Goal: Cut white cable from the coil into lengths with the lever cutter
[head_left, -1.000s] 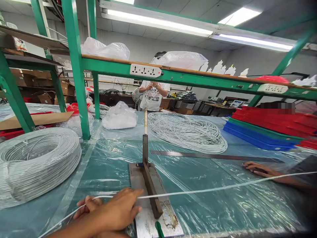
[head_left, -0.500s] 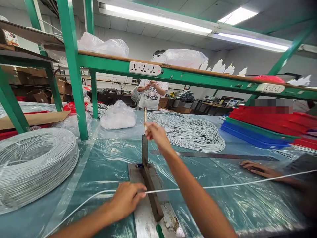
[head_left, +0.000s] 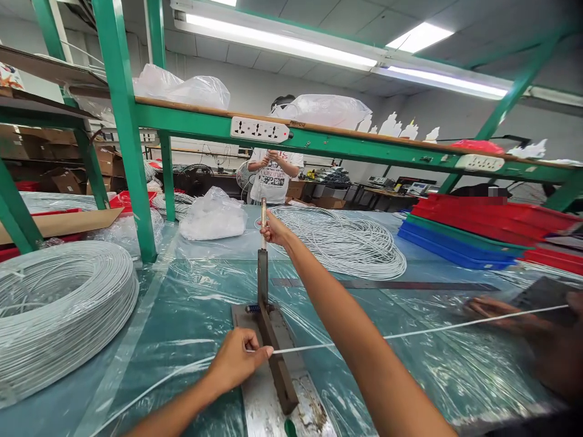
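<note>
My left hand pinches a white cable between thumb and fingers, just left of the dark metal bar of a lever cutter. The cable crosses over the bar and runs right, passing behind my right forearm. My right hand is closed around the cutter's upright handle, whose grip looks wrapped in pale tape. The lever stands raised, with a spring at its pivot and a metal base plate below. At the far right, a co-worker's blurred hand is at the cable's other end.
A thick coil of white cable lies at left, a looser cable pile behind the cutter. A steel ruler lies across the plastic-covered table. Stacked red and blue trays stand at right. A green shelf beam spans above.
My right hand has closed more fully around the lever handle. The co-worker's blurred hands have shifted at right, and the cable there sits slightly higher. My view has moved a little.
</note>
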The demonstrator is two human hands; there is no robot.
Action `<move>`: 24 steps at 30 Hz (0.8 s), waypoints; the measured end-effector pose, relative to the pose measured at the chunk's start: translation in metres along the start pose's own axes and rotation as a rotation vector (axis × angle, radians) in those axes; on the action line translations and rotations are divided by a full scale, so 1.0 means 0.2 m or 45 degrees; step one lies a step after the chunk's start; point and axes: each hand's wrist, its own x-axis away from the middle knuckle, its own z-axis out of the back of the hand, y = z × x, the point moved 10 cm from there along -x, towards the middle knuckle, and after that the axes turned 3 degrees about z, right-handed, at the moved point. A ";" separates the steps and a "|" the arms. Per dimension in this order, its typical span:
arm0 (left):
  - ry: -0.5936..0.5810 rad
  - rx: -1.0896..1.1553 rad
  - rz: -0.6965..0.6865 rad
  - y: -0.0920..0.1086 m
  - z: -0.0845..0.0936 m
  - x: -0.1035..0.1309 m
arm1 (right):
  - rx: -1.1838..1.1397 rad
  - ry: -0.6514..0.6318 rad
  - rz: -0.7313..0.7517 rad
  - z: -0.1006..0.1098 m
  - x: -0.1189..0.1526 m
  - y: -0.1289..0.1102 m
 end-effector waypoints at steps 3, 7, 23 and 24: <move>0.084 -0.008 0.102 -0.06 -0.01 -0.05 | -0.029 -0.005 -0.060 0.02 0.08 -0.03; 0.146 -0.035 0.177 -0.11 -0.03 -0.09 | -0.082 -0.003 -0.110 0.08 0.27 -0.10; 0.250 -0.163 0.150 -0.06 0.00 -0.06 | -0.369 0.154 -0.707 -0.02 1.62 0.39; 0.247 -0.167 0.144 -0.05 0.00 -0.06 | -0.373 0.155 -0.754 -0.04 1.65 0.41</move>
